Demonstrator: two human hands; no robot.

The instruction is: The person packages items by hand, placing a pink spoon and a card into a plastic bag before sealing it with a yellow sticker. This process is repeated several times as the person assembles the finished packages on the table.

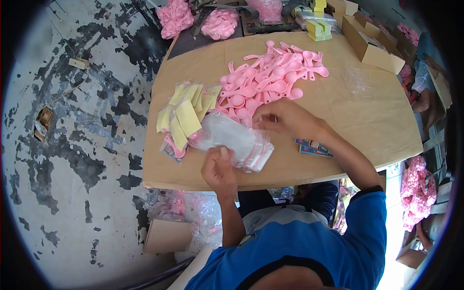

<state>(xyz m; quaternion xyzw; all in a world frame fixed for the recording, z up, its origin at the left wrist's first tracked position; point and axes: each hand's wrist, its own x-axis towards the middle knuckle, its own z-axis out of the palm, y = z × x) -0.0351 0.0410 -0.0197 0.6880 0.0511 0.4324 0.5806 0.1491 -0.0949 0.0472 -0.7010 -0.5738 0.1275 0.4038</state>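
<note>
Clear bags [231,134] on counter [357,159], my 11 o'clock, between left hand [218,170] and right hand [286,117]. Both grips' fingers curled; can't tell if pinching film. Likely light, limp, slippery; best held by one edge.

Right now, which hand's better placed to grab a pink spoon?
Right hand, likely: it's at the near edge of the pink spoons, while the left hand is farther back, with clear bags between.
</note>
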